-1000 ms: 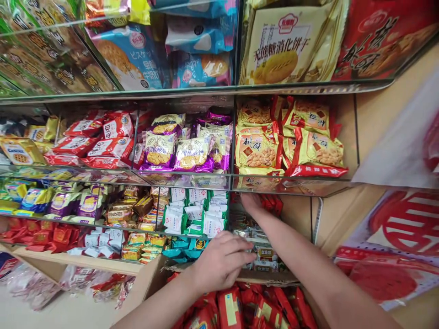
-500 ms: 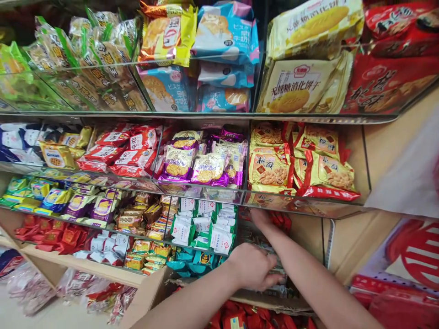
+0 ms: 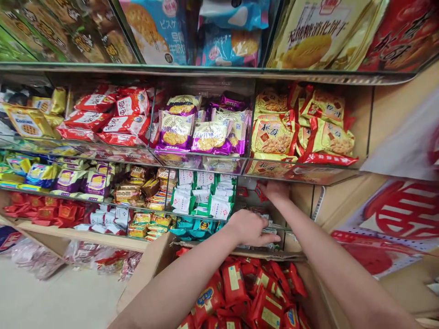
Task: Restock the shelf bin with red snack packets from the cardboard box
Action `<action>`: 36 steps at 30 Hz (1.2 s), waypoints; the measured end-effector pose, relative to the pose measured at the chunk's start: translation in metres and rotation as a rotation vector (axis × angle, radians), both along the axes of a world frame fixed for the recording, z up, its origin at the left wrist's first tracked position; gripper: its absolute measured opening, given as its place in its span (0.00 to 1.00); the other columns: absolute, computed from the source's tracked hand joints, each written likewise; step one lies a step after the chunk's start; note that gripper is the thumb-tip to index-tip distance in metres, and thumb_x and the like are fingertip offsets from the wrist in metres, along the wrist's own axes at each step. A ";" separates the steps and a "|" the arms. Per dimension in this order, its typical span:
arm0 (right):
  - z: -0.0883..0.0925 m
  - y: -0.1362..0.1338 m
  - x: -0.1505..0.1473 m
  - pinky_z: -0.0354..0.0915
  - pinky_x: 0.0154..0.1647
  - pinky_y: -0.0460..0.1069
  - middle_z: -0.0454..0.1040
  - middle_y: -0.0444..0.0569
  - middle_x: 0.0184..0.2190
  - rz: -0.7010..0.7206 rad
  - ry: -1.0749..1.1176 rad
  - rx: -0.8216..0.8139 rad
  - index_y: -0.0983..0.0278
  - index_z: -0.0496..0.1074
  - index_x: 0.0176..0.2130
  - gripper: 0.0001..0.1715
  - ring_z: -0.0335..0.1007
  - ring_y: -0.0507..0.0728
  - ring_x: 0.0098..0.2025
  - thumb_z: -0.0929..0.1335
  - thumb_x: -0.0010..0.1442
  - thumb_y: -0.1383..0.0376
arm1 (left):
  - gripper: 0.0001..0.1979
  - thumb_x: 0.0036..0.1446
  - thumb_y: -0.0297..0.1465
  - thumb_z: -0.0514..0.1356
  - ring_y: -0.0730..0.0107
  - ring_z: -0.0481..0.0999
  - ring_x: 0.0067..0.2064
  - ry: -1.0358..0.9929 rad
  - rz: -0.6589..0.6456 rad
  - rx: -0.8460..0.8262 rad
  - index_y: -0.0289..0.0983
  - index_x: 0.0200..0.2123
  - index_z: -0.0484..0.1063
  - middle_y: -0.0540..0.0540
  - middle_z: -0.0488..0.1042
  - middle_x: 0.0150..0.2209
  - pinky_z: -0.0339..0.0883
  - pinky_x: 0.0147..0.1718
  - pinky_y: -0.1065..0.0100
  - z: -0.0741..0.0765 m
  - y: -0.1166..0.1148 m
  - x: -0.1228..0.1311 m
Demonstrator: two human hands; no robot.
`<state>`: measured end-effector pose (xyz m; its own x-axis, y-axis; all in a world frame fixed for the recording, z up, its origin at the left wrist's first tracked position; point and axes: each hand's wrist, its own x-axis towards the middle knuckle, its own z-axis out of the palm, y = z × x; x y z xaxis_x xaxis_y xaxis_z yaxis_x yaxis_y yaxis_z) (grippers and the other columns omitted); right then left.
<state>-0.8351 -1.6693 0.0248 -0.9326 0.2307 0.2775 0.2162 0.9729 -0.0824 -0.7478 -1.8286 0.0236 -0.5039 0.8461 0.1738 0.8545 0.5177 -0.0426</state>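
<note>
My right hand reaches into the lower shelf compartment, its fingers closed on a small red snack packet whose far part shows beyond the fingertips. A second red packet lies to its left at the back of that compartment. My left hand hovers at the compartment's front, palm down, thumb held apart from bent fingers, with nothing visible in it. Below both forearms stands an open cardboard box filled with red snack packets. Clear-wrapped items lie partly hidden behind my left hand.
White-and-green packets fill the bin to the left. Above, a glass shelf lip fronts yellow-and-red biscuit packets. A white plastic sheet hangs at the right. Bagged goods lie on the floor at lower left.
The view has tilted down, showing more of the box. My right hand has shifted right within the compartment and now shows a red packet at its fingertips; fewer red packets are visible there.
</note>
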 end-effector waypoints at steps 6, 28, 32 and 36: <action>-0.012 0.006 0.002 0.58 0.45 0.56 0.68 0.66 0.47 -0.136 -0.014 0.014 0.70 0.68 0.47 0.31 0.62 0.67 0.51 0.65 0.52 0.49 | 0.35 0.55 0.54 0.35 0.55 0.77 0.35 -0.039 0.028 0.001 0.39 0.33 0.74 0.41 0.78 0.32 0.69 0.30 0.61 0.002 0.002 0.000; -0.010 0.008 0.027 0.61 0.37 0.51 0.69 0.56 0.43 0.247 -0.150 -0.199 0.64 0.62 0.46 0.31 0.67 0.64 0.43 0.69 0.41 0.61 | 0.25 0.60 0.44 0.40 0.57 0.76 0.36 -0.029 0.037 0.175 0.37 0.35 0.71 0.41 0.76 0.34 0.69 0.33 0.60 -0.005 0.004 -0.005; -0.008 0.008 0.041 0.59 0.43 0.55 0.67 0.59 0.47 0.396 -0.137 -0.259 0.66 0.59 0.49 0.35 0.65 0.66 0.47 0.69 0.42 0.63 | 0.15 0.60 0.36 0.45 0.60 0.72 0.44 -0.025 0.071 0.254 0.36 0.39 0.68 0.42 0.73 0.39 0.66 0.43 0.61 -0.003 0.003 -0.005; -0.009 0.006 0.060 0.59 0.47 0.50 0.66 0.54 0.49 0.597 -0.151 -0.370 0.66 0.55 0.53 0.41 0.64 0.59 0.48 0.70 0.39 0.67 | 0.18 0.53 0.25 0.48 0.65 0.57 0.58 -0.035 0.134 0.333 0.35 0.49 0.60 0.40 0.61 0.55 0.54 0.55 0.65 0.001 0.003 -0.005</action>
